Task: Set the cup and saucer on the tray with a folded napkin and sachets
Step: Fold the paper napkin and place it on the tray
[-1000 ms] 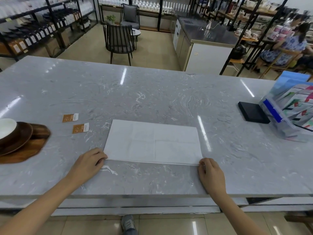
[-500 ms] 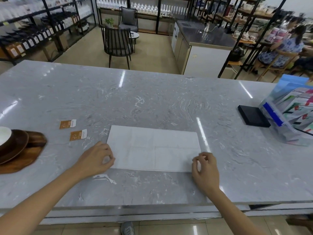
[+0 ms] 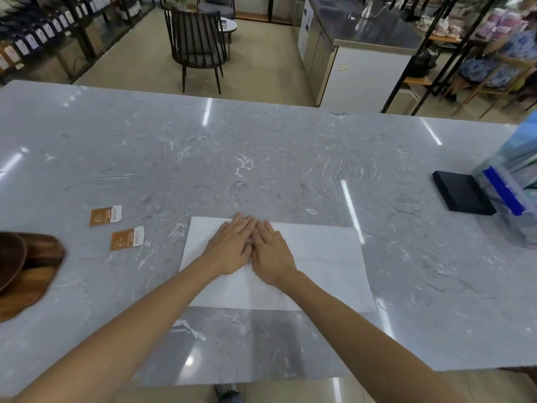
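Note:
A white napkin (image 3: pixel 322 266), folded into a wide rectangle, lies flat on the grey marble counter (image 3: pixel 261 158). My left hand (image 3: pixel 234 247) and my right hand (image 3: pixel 270 254) rest palm down, side by side, on its left half, fingers flat and together. Two brown sachets (image 3: pixel 105 216) (image 3: pixel 127 238) lie left of the napkin. At the far left edge a wooden tray (image 3: pixel 32 283) carries a dark brown saucer (image 3: pixel 10 258); the cup is out of frame.
A black flat box (image 3: pixel 462 196) and a clear holder with blue leaflets (image 3: pixel 514 193) stand at the right end of the counter. Beyond the counter are a dark chair (image 3: pixel 197 42), shelves and a seated person at the far right.
Both hands left the napkin's near corners and came together, flat on top of it. The camera moved closer and the cup slid out of view at the left.

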`<state>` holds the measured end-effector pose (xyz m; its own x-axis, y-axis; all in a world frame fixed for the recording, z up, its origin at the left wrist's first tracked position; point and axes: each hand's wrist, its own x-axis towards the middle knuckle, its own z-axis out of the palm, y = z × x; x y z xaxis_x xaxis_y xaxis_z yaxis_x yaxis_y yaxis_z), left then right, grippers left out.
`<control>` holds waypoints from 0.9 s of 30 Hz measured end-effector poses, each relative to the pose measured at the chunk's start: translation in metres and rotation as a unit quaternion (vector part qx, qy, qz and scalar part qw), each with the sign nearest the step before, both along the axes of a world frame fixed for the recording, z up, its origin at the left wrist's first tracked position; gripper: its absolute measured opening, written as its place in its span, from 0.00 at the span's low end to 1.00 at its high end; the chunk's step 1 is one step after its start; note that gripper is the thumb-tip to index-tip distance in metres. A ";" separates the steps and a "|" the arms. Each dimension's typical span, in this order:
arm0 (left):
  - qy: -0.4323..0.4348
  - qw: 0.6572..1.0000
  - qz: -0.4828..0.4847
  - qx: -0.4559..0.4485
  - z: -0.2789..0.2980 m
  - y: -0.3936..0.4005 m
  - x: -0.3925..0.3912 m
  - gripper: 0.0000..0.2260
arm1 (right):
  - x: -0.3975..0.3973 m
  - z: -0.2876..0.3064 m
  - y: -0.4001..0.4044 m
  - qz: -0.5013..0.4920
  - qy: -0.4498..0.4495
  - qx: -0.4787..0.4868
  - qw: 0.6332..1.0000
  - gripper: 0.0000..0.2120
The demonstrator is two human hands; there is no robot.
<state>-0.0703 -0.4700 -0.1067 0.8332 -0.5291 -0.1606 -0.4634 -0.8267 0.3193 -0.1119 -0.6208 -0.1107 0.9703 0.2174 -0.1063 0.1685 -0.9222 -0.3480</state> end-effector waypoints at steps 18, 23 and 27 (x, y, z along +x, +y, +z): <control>-0.105 0.985 0.133 0.040 -0.035 0.065 -0.002 0.33 | -0.038 -0.016 -0.167 -0.237 -0.032 -0.082 0.968 0.28; -0.090 0.985 0.139 0.042 -0.025 0.063 -0.004 0.34 | -0.039 -0.013 -0.165 -0.226 -0.021 -0.079 0.971 0.28; -0.076 0.988 0.130 0.044 -0.017 0.060 -0.005 0.34 | -0.040 -0.011 -0.166 -0.218 -0.023 -0.059 0.974 0.28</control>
